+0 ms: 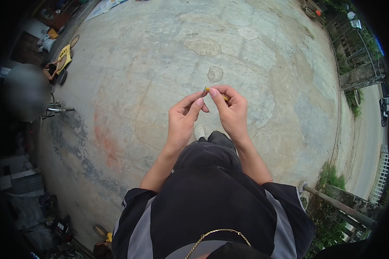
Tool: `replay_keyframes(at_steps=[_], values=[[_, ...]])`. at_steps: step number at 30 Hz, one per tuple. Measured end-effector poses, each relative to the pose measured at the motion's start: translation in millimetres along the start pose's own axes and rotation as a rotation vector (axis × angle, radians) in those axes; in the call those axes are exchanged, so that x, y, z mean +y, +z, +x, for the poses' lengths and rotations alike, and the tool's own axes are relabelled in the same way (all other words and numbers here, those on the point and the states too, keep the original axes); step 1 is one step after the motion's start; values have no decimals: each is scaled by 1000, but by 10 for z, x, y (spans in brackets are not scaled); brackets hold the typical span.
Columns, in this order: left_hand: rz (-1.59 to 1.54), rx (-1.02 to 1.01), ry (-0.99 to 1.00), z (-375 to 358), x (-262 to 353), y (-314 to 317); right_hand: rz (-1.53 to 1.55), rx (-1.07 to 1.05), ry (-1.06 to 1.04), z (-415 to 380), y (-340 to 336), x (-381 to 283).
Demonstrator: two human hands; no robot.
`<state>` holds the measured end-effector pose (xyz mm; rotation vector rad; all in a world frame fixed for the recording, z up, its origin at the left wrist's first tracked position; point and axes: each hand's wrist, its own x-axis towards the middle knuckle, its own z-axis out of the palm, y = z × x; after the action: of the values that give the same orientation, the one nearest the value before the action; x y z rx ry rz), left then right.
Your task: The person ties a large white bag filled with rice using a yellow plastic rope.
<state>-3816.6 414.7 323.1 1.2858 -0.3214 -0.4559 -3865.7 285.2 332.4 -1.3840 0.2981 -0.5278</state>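
Observation:
Both of my hands are raised close together in front of my body, above the concrete. My right hand (233, 110) is closed around a slim yellow object (208, 89), most of it hidden by the fingers; its yellow end with a small greyish tip shows past the thumb. Beside it, my left hand (185, 114) has its thumb and fingers pinched together, fingertips right at that greyish tip. What the left fingers grip I cannot tell.
Cracked concrete ground (160, 64) spreads ahead. On the left are a bicycle (58, 108) and a seated person with a yellow sheet (64, 59). A fence (354, 60) and a road (365, 142) run along the right. A metal pole (339, 207) lies at lower right.

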Motion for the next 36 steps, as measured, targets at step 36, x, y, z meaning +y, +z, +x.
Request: replay_keyframes(at_steps=[36], values=[[-84,126,29,1464,153,-260,37,77,29,1438,609,204]])
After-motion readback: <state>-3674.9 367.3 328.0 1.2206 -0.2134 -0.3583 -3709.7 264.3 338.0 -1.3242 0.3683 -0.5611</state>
